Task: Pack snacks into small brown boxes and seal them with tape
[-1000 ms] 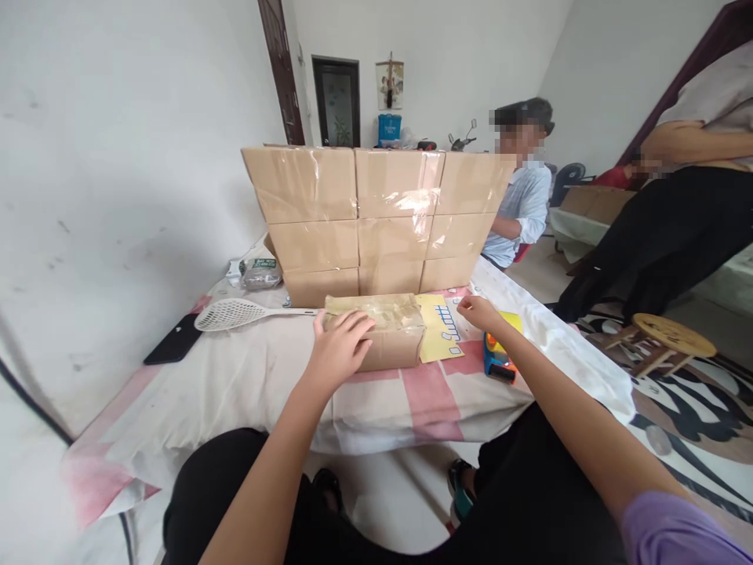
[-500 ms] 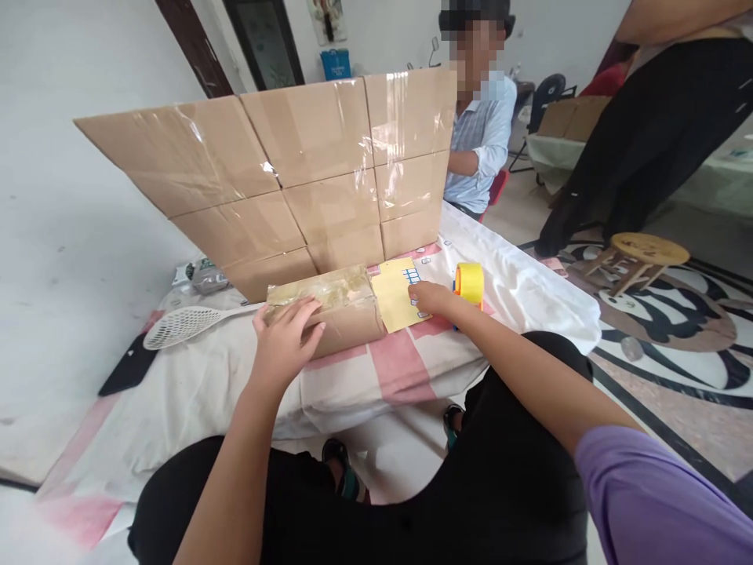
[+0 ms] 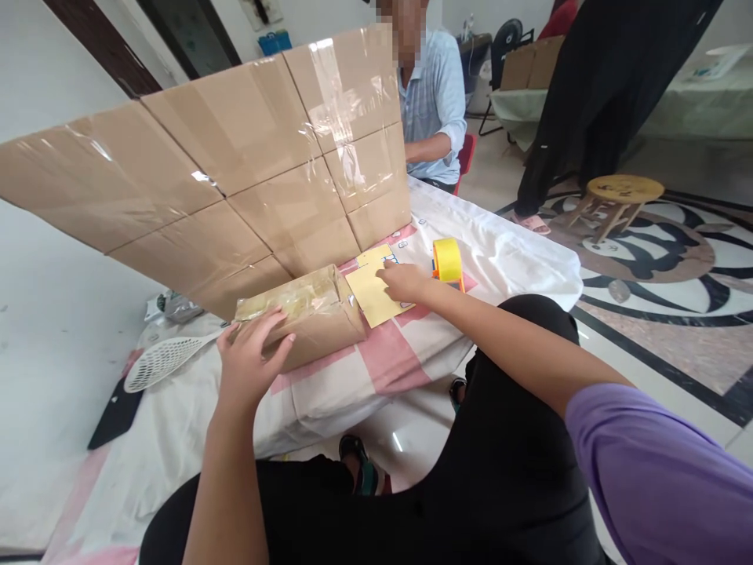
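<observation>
A taped cardboard box (image 3: 318,329) lies lengthwise near the table's front edge. My left hand (image 3: 250,345) rests on its left end, fingers spread over the clear-taped top and thumb apart. Just right of the box is a yellow paper sheet (image 3: 368,294) with blue printing along its far and right parts. Over the sheet's right half is my right hand (image 3: 405,282), its fingers curled together on the paper; the undersides of the fingertips are hidden. Beside that hand stands a tape dispenser (image 3: 448,263) with a yellow roll and orange and blue parts.
A tall panel of joined, taped cardboard boxes (image 3: 247,165) stands behind the box. To the left lie a white slotted skimmer (image 3: 161,362), a black flat object (image 3: 118,416) and a plastic bag (image 3: 182,306). One person (image 3: 435,110) sits behind the panel; a wooden stool (image 3: 624,192) stands right.
The view has shifted right and down, so the table things appear further left. My left hand's fingers look slightly more spread on the box. My right hand stays on the yellow sheet.
</observation>
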Demonstrator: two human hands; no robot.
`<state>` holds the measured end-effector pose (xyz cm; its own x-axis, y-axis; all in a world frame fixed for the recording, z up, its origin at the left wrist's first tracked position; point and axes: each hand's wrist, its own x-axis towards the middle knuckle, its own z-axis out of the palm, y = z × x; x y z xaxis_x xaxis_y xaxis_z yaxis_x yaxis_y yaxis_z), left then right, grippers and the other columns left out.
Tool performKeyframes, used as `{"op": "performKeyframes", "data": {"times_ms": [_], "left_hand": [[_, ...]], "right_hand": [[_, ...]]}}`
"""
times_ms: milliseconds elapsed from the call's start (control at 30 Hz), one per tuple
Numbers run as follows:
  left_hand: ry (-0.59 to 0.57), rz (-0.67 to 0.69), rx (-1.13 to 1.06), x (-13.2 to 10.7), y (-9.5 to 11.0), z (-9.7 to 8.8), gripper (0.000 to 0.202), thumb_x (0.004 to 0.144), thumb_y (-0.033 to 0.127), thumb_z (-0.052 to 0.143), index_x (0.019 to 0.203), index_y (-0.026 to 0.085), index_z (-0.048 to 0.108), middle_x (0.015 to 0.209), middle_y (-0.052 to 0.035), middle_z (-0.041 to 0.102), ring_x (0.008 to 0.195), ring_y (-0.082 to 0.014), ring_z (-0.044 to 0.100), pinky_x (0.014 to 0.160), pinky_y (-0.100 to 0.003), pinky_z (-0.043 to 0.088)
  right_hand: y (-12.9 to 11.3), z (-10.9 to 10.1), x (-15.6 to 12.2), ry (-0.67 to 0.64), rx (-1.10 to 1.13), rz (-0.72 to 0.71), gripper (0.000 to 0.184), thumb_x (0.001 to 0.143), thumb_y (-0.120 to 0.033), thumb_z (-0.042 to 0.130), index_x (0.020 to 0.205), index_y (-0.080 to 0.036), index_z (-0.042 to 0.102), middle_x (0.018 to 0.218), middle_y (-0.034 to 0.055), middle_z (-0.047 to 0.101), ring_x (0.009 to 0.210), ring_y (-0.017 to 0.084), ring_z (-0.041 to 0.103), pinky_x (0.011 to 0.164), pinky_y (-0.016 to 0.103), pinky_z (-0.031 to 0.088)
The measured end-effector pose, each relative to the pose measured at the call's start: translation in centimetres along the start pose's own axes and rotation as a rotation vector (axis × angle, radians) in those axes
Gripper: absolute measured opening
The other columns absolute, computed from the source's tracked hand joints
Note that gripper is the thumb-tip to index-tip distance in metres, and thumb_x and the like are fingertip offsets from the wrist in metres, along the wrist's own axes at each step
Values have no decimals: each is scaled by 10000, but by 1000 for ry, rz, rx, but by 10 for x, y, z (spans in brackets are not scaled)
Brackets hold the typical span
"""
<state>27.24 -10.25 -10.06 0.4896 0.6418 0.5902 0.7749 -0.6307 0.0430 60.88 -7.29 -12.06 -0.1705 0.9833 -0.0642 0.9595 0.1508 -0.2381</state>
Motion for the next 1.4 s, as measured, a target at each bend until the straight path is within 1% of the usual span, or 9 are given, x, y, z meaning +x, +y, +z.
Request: {"op": "performKeyframes", "data": {"times_ms": [133, 367, 533, 767, 900, 1000, 1100, 1267, 1400], "left_hand": [[9, -9, -2, -1, 1, 2, 268, 968, 372, 572, 1224, 297, 585, 1333, -58, 664, 1200, -266, 638, 1111, -478, 261], [-4, -61, -12, 0, 4, 1, 270, 955, 391, 572, 1207, 295, 600, 1334, -57, 664, 1212, -276, 626, 1051, -469, 306], [-9, -85, -19, 1, 5, 2, 295, 947, 408, 570, 1214, 285, 606, 1340, -65, 659, 1227, -283, 615, 1060, -473, 297], [-29, -100, -21, 1, 6, 0, 316, 939, 395, 572, 1238, 295, 609, 1351, -63, 652, 1204, -294, 622, 1082, -492, 291], [-29, -97, -27, 0, 6, 0, 332, 936, 377, 576, 1259, 307, 600, 1357, -64, 647, 1210, -296, 620, 1090, -507, 290], [-34, -98, -29, 0, 6, 0, 336, 939, 377, 577, 1268, 312, 587, 1366, -61, 641, 1238, -287, 606, 1096, -502, 286], [-37, -102, -34, 0, 7, -1, 309, 946, 381, 571, 1247, 307, 586, 1366, -56, 641, 1257, -278, 596, 1096, -489, 286], [-34, -107, -39, 0, 7, -1, 295, 945, 386, 574, 1228, 302, 595, 1358, -54, 646, 1245, -280, 604, 1095, -486, 283], [-29, -105, -49, 0, 6, -1, 308, 941, 377, 580, 1241, 309, 597, 1364, -48, 643, 1255, -279, 597, 1099, -487, 277]], "right_hand": [[-17, 17, 3, 204, 502, -382, 303, 888, -132, 656, 1189, -174, 644, 1172, 79, 650, 1002, 175, 637, 875, 278, 481], [-36, 46, 18, 325, 868, -357, 127, 805, -45, 637, 844, -153, 582, 908, 3, 602, 726, 110, 545, 684, 230, 425], [-31, 37, 20, 310, 701, -345, 76, 855, -98, 636, 832, -149, 584, 912, 10, 607, 787, 117, 558, 716, 217, 421], [0, 23, 33, 131, 281, 25, 220, 950, -294, 603, 832, -126, 684, 1019, 124, 685, 1036, 241, 585, 961, 355, 421], [7, 26, 37, 148, 152, 174, 276, 882, -321, 686, 1047, -100, 691, 1304, 225, 565, 1280, 374, 434, 1038, 475, 395], [12, 18, 39, 154, 111, 240, 352, 949, -338, 581, 1200, -97, 638, 1325, 232, 552, 1260, 357, 478, 1019, 454, 430], [21, 5, 37, 85, 96, 257, 324, 993, -276, 474, 1214, -106, 639, 1255, 208, 618, 1139, 306, 594, 924, 387, 497], [23, -4, 28, -106, 42, 213, 308, 852, -207, 685, 1139, -94, 683, 1132, 192, 688, 1041, 317, 658, 863, 387, 532], [15, 0, 21, -157, 5, 152, 373, 802, -47, 652, 1165, -123, 677, 1219, 189, 664, 1105, 322, 640, 864, 388, 524]]}}
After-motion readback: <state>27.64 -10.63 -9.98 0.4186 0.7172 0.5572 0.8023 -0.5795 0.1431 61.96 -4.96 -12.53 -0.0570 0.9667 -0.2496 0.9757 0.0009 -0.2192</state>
